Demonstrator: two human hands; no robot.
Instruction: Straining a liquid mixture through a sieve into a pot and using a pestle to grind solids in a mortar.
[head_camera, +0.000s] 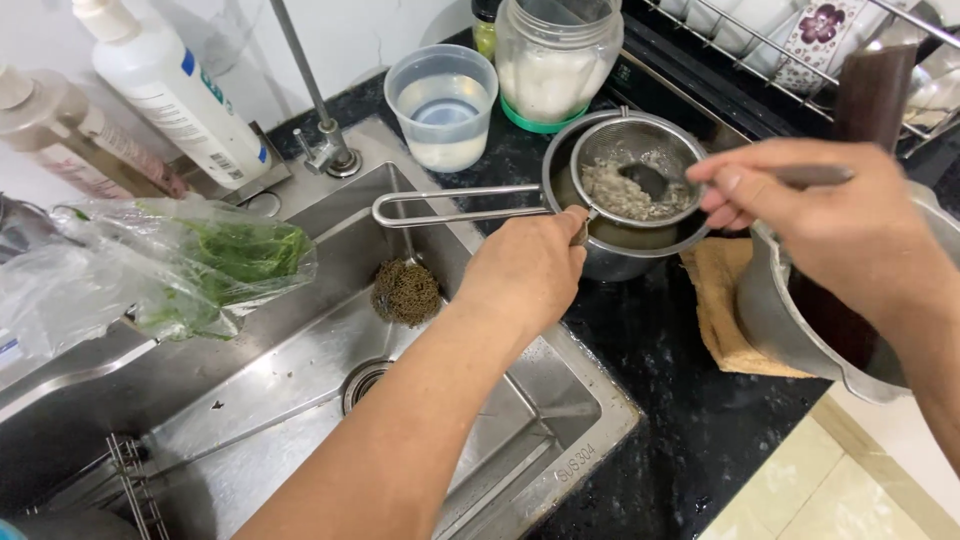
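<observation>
My left hand (525, 268) grips the base of the wire handle of a metal mesh strainer (600, 150), which rests over a steel bowl (620, 255) on the black counter. Pale grainy pulp lies in the strainer. My right hand (815, 215) holds a spoon (655, 180) by its handle, the spoon's bowl pressed into the pulp. Cloudy liquid shows in the bowl under the mesh.
A steel sink (300, 400) with a brown scourer (406, 292) lies left, a bag of greens (200, 265) on its edge. A plastic cup of water (441, 105), a glass jar (556, 55), a metal pot (800, 320), a tan cloth (722, 310) and a dish rack (800, 40) surround the bowl.
</observation>
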